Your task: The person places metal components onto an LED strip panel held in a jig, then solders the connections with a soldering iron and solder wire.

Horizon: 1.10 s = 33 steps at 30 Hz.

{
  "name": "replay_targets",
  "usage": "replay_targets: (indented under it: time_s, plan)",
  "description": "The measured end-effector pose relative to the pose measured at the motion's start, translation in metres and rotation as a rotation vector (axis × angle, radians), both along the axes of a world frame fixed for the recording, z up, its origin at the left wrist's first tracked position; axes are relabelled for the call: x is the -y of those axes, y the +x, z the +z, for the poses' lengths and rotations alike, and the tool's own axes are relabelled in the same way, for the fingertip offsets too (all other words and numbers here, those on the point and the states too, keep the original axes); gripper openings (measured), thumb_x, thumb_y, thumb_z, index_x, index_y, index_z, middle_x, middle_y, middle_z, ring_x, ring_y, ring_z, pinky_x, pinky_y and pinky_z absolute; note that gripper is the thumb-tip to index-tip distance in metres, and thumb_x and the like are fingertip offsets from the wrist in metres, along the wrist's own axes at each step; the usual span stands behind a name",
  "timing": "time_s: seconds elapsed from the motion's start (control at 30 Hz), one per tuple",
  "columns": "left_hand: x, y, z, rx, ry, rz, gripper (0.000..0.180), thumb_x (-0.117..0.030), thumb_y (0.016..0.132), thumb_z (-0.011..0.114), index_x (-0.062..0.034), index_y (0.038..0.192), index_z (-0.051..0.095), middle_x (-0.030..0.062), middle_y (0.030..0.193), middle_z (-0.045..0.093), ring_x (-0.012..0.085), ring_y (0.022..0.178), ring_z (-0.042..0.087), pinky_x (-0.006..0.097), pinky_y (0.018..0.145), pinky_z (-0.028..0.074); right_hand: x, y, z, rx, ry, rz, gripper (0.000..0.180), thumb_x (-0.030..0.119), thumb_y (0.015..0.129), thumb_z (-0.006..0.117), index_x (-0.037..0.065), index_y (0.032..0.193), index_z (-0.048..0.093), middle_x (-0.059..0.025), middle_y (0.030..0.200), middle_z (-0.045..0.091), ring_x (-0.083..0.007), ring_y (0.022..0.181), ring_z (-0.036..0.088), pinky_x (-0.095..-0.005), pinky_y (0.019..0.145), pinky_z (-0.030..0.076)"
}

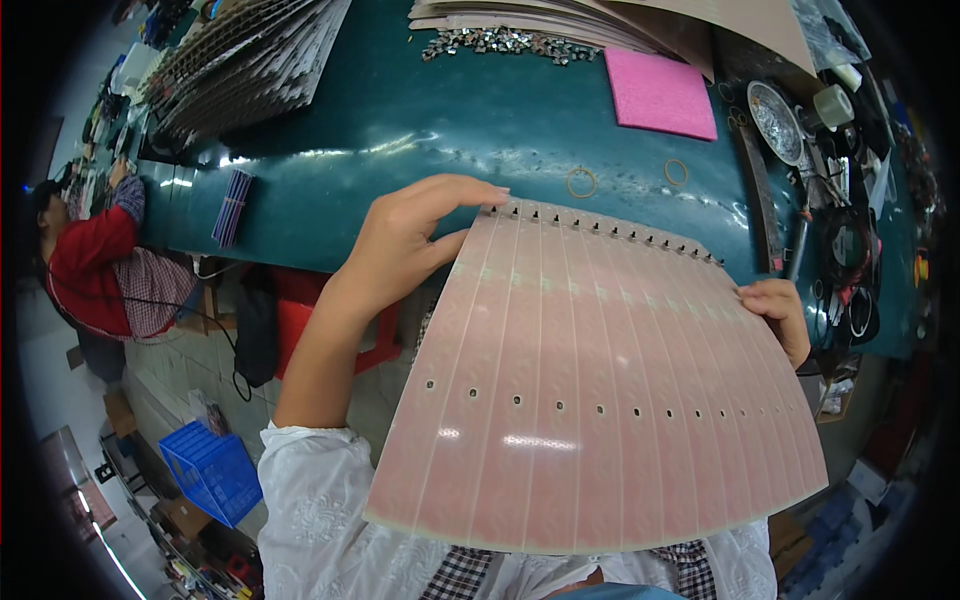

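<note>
Sheet (pixel 620 360) up in the head view, broad, pink and striped lengthwise, tilted above the near edge of the green worktop (pixel 450 120) and in front of the wearer's white sleeves! Left hand (pixel 405 235) has the upper left corner, fingers closed narrow on it; right hand (pixel 780 310) has the right edge, fingers curled there, their far side hidden. Dark pegs (pixel 611 230) line the top edge, small dark-rimmed holes (pixel 559 405) run across lower down. Beyond it, two rubber bands (pixel 581 182) lie apart, a bright pink pad (pixel 660 95) sits behind them, and a heap of metal pieces (pixel 510 43) glints near the back. Off left, a co-worker in red (pixel 95 270) sits at the same worktop.
</note>
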<state>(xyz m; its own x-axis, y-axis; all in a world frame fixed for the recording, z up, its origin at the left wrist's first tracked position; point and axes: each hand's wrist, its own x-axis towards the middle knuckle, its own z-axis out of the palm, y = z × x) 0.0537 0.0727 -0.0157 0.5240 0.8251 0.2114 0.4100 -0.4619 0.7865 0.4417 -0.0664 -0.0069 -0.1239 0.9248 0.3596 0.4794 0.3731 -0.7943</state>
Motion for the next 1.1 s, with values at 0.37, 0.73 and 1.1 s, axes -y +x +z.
replay_targets:
  time_s: [0.37,0.73,1.1]
  plan:
    - [-0.010,0.008,0.002,0.020,0.000,-0.163,0.023,-0.001,0.081,0.075,-0.0013,0.104,0.074,0.0121,0.105,0.074,0.0231,0.099,0.070,0.031,0.085,0.056,-0.001,-0.001,-0.002,-0.039,0.014,-0.025,0.025,0.006,0.082,0.078,0.000,0.103,0.064,-0.0171,0.104,0.059,-0.0243,0.096,0.062,-0.0341,0.085,0.050]
    - [-0.010,0.009,0.002,0.046,-0.076,-0.137,0.025,0.002,0.080,0.070,-0.0052,0.104,0.073,0.0080,0.103,0.074,0.0252,0.096,0.070,0.032,0.082,0.057,-0.005,0.005,-0.004,0.002,0.043,0.007,0.024,0.007,0.083,0.077,0.000,0.103,0.064,-0.0163,0.103,0.059,-0.0241,0.094,0.062,-0.0338,0.085,0.049]
    - [-0.013,0.009,0.004,0.026,-0.073,-0.175,0.025,0.001,0.082,0.074,-0.0025,0.107,0.073,0.0107,0.105,0.072,0.0186,0.096,0.068,0.027,0.076,0.053,-0.008,0.006,-0.002,0.007,0.048,0.016,0.025,0.011,0.086,0.073,-0.003,0.103,0.064,-0.0173,0.101,0.059,-0.0239,0.093,0.061,-0.0326,0.083,0.047]
